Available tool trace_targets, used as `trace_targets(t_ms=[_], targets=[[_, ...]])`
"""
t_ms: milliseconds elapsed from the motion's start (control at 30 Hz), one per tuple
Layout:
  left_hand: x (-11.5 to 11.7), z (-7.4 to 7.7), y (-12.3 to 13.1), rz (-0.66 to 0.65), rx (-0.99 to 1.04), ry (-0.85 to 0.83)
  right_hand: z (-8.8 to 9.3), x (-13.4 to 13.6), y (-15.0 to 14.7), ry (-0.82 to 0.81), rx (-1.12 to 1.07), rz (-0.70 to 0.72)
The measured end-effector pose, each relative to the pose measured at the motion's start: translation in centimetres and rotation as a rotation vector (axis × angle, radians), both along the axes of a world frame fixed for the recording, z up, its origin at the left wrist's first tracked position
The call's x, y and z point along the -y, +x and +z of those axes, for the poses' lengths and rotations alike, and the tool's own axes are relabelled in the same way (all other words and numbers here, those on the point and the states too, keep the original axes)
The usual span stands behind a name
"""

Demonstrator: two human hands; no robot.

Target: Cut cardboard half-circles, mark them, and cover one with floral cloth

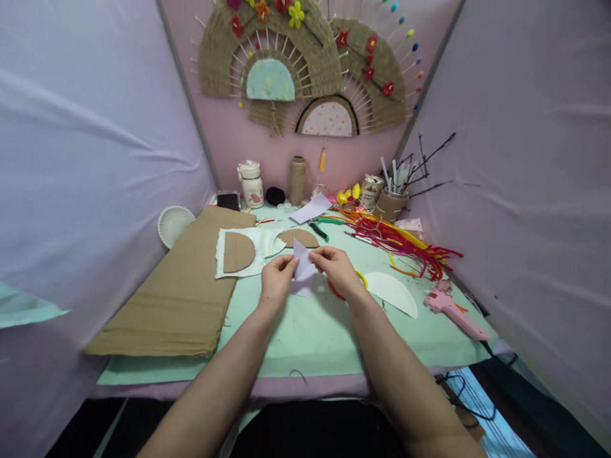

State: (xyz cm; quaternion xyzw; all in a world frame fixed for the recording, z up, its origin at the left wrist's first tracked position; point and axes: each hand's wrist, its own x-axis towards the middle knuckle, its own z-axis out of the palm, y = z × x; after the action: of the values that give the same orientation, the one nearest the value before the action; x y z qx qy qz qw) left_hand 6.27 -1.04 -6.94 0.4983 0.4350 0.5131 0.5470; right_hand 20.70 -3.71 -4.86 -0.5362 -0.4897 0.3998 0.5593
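Observation:
A small pale purple paper (303, 268) is held up between both hands over the middle of the green table. My left hand (278, 280) pinches its left edge between thumb and fingers. On the other side, my right hand (333, 267) is closed on its upper right edge. Scissors with red and yellow handles (363, 278) lie partly hidden beneath my right hand. Behind my hands are a cardboard half-round (300, 238) and a white cloth (262, 242) with another cardboard half-round (238, 252) on it. A white semicircle (392, 292) lies to the right.
Large cardboard (176, 305) covers the left side. Red and orange pipe cleaners (396, 238) and a pink glue gun (456, 312) lie right. Green-handled pliers (319, 230), a bottle (251, 184), twine (297, 181) and a cup of twigs (390, 205) stand or lie behind.

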Motion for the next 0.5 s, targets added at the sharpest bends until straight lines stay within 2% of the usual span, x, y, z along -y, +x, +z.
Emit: trace_targets(t_ms=[233, 300, 500], targets=[[0.1, 0.6, -0.2, 0.074, -0.123, 0.092, -1.2, -0.3, -0.2, 0.091, 0.094, -0.11], [0.1, 0.7, -0.2, 0.061, -0.122, 0.09, -1.3, -0.3, -0.2, 0.095, 0.121, -0.125], [-0.1, 0.6, -0.4, -0.015, 0.012, -0.002, -0.6, -0.1, 0.0, 0.053, 0.009, 0.013]])
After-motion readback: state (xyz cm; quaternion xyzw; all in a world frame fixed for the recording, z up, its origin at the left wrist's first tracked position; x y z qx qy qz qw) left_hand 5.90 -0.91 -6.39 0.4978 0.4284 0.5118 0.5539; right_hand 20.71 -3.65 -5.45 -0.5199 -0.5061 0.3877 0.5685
